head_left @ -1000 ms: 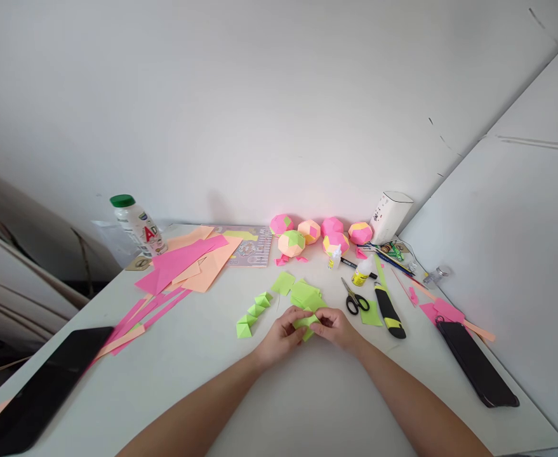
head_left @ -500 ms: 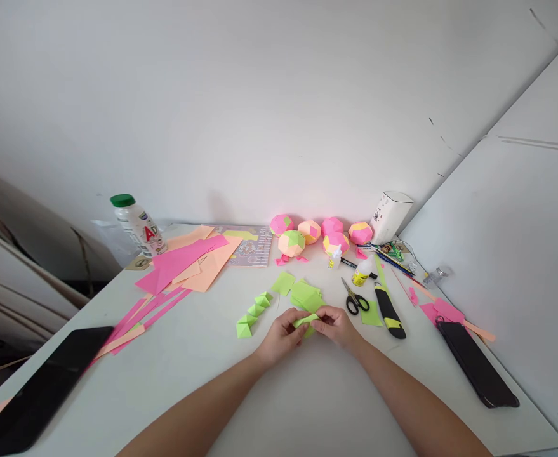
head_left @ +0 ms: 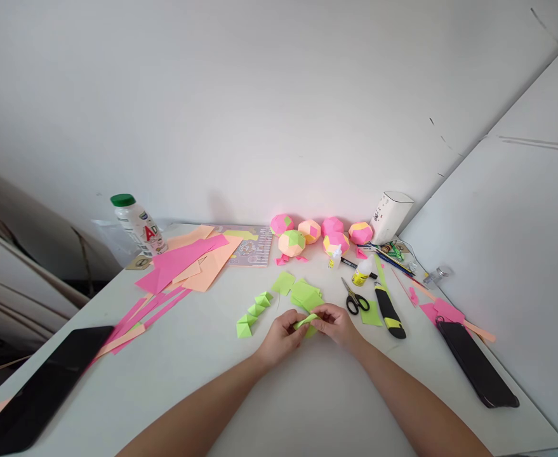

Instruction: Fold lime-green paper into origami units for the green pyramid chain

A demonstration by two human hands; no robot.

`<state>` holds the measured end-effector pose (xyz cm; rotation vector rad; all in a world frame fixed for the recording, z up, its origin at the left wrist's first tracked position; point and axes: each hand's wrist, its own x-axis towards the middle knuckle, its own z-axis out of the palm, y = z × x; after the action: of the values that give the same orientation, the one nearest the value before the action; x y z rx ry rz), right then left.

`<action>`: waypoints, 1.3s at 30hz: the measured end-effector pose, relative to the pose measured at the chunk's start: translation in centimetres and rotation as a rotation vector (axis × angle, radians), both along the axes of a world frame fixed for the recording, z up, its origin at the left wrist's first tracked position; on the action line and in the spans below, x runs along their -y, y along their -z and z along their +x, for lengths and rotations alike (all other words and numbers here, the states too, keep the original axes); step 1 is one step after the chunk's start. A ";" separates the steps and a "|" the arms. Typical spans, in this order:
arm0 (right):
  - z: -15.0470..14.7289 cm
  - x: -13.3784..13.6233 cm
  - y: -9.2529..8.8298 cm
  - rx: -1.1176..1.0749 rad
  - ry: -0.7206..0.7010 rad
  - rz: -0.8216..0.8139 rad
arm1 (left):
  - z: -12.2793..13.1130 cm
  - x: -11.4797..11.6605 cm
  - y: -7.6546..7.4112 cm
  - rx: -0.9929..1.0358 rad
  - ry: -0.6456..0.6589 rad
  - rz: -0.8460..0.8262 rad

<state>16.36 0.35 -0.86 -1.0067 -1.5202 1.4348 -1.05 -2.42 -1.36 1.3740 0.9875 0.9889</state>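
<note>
Folded lime-green paper (head_left: 306,321) has tilted to a slimmer, creased strip since a second ago, its ends pinched by the closed fingers of the left hand (head_left: 280,336) and right hand (head_left: 339,325). It sits just nearer than flat, matte lime-green paper squares (head_left: 306,293), right of sharp-faceted lime-green folded-paper units (head_left: 254,315).

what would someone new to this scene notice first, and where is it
The bright faceted paper balls would likely catch the eye first, clustered at the back of the table near the wall. Next might come the pink and peach sheets spread at the back left, beside the green-capped bottle. Front and centre, the left grip and right grip pinch green paper.
</note>
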 end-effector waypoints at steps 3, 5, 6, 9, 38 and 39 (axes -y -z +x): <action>-0.1 0.0 0.0 0.001 -0.003 -0.004 | 0.1 0.0 -0.1 0.000 -0.034 -0.015; -0.1 0.0 0.0 0.009 -0.002 -0.003 | 0.1 0.0 -0.1 0.012 -0.062 -0.006; -0.1 0.0 0.0 0.014 -0.002 -0.002 | 0.1 -0.1 -0.1 0.020 -0.072 0.003; -0.2 0.0 -0.3 0.029 -0.008 0.009 | 0.1 -0.1 0.2 0.040 -0.078 0.025; -0.1 0.1 -0.4 0.076 0.004 0.039 | -0.2 0.0 0.1 -0.039 -0.026 0.032; -0.1 0.1 -0.5 0.080 0.002 0.041 | -0.2 0.0 0.1 -0.041 -0.026 0.030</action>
<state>16.25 0.21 -0.40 -1.0518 -1.5991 1.3709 -1.27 -2.41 -1.49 1.4150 1.0272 1.0020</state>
